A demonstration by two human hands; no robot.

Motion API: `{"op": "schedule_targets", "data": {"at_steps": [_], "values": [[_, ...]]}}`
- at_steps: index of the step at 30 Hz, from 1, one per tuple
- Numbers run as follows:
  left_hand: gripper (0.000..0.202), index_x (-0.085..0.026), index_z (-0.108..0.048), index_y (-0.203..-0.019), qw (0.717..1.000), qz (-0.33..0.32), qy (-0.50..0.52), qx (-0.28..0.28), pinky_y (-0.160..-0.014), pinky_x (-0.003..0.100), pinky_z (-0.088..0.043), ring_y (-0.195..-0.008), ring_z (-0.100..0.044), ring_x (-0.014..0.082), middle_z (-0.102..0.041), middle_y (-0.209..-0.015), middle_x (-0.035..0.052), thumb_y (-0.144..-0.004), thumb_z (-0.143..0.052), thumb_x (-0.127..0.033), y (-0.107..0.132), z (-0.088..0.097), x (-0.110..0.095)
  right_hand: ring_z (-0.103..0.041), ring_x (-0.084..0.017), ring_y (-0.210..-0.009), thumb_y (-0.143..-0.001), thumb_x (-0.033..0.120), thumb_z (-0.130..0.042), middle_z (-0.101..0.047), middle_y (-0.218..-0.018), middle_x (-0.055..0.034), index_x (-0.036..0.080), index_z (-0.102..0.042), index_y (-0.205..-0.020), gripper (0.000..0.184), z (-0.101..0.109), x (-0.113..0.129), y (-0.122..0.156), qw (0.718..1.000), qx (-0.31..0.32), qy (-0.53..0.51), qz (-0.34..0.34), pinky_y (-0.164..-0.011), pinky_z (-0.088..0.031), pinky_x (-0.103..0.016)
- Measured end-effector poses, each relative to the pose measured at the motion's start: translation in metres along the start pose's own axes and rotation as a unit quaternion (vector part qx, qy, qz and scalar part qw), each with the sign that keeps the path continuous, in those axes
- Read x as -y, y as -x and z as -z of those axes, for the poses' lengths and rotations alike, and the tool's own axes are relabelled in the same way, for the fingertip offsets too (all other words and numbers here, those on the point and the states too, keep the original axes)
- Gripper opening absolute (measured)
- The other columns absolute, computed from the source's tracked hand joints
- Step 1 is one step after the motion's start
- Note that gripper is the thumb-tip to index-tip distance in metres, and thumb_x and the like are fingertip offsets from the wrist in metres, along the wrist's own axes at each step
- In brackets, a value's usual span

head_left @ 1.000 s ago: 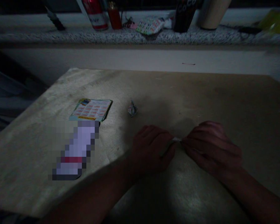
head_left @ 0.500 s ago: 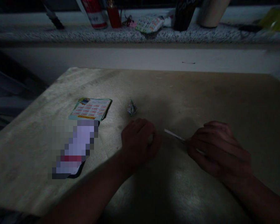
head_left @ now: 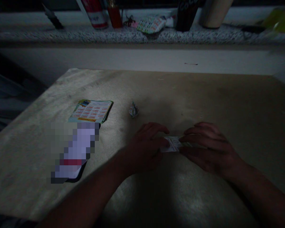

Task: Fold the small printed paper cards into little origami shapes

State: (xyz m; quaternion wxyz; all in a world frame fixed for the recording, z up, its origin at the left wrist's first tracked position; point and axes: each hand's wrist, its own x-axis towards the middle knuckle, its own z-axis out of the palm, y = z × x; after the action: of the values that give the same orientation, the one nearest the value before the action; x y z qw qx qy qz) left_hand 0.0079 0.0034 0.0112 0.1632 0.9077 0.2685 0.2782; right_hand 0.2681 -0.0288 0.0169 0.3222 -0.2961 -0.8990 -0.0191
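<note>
Room: It is dim. The window sill [head_left: 123, 37] holds a red can [head_left: 95, 17], a red bottle [head_left: 115, 18] and a crinkly packet [head_left: 151, 24]. Up there they sit out of the hands' way.
Table: The table [head_left: 223, 101] is wide and flat, so it makes a good place to press on paper.
White paper: The small white paper [head_left: 173, 144] is near the front of the table, between the 2 hands. It has faint marks, too dim to read.
Left hand: The left hand [head_left: 146, 147] has 1 fingertip on the left end of the paper, maybe to stop it sliding. 1 more finger curves up, off the paper. I cannot tell if the thumb pinches from below.
Right hand: The right hand [head_left: 210, 148] has its fingers a little apart, with the thumb on the near side. The right end of the paper is held between them, likely to steady it.
Folded bit: A small crumpled bit [head_left: 133, 110] sits past the left hand, out of the way.
Cards: A stack of cards [head_left: 92, 110] lies to the left, picture side up.
Phone: The phone [head_left: 77, 148] lies just below the cards, maybe so its screen is easy to see. The screen is blurred.
</note>
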Motion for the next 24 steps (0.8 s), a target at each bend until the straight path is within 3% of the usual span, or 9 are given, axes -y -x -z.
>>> {"op": "schedule_targets", "data": {"at_steps": [3,6,10,15,24], "values": [[0.035,-0.023,-0.066,-0.105,0.991,0.011,0.006,0.132,-0.108,0.044,-0.041,-0.122,-0.056,0.0255,-0.062,-0.128,0.0074,-0.073,-0.065,-0.012,0.001,0.007,-0.002,-0.068,-0.023,-0.102,-0.086,0.030,-0.075,-0.076,-0.105,-0.0029,0.025,-0.072,-0.104,0.020,-0.002,-0.001,0.003,0.990,0.120,-0.071,-0.038,-0.098,-0.049,-0.046],[0.040,-0.023,-0.065,-0.112,0.983,0.020,0.006,0.183,-0.110,0.048,-0.038,-0.125,-0.054,0.0281,-0.060,-0.131,0.0092,-0.073,-0.071,-0.023,0.000,0.011,-0.006,-0.066,-0.024,-0.102,-0.087,0.036,-0.073,-0.074,-0.105,-0.0055,0.021,-0.071,-0.111,0.028,-0.003,0.002,0.003,0.982,0.147,-0.094,-0.076,-0.097,-0.049,-0.048],[0.038,-0.024,-0.065,-0.114,0.983,0.019,0.005,0.185,-0.111,0.049,-0.036,-0.126,-0.052,0.0286,-0.059,-0.133,0.0091,-0.079,-0.074,-0.038,0.001,0.009,-0.007,-0.065,-0.023,-0.104,-0.089,0.032,-0.070,-0.072,-0.109,-0.0068,0.021,-0.071,-0.112,0.025,-0.006,0.003,0.003,0.982,0.144,-0.080,-0.097,-0.093,-0.049,-0.046],[0.033,-0.023,-0.063,-0.122,0.985,0.027,-0.023,0.168,-0.108,0.046,-0.037,-0.121,-0.053,0.0259,-0.060,-0.127,0.0091,-0.094,-0.060,-0.039,0.002,-0.004,-0.008,-0.063,-0.026,-0.107,-0.088,0.034,-0.071,-0.070,-0.113,-0.0092,0.022,-0.070,-0.116,0.030,-0.011,0.001,0.007,0.980,0.144,-0.050,-0.125,-0.094,-0.047,-0.046],[0.033,-0.026,-0.067,-0.118,0.985,0.023,-0.027,0.169,-0.105,0.047,-0.036,-0.120,-0.053,0.0266,-0.061,-0.126,0.0069,-0.088,-0.067,-0.041,0.000,0.001,-0.005,-0.061,-0.028,-0.112,-0.083,0.038,-0.076,-0.068,-0.117,-0.0076,0.026,-0.072,-0.114,0.034,-0.010,0.000,0.008,0.975,0.155,-0.045,-0.150,-0.094,-0.046,-0.046]]}}
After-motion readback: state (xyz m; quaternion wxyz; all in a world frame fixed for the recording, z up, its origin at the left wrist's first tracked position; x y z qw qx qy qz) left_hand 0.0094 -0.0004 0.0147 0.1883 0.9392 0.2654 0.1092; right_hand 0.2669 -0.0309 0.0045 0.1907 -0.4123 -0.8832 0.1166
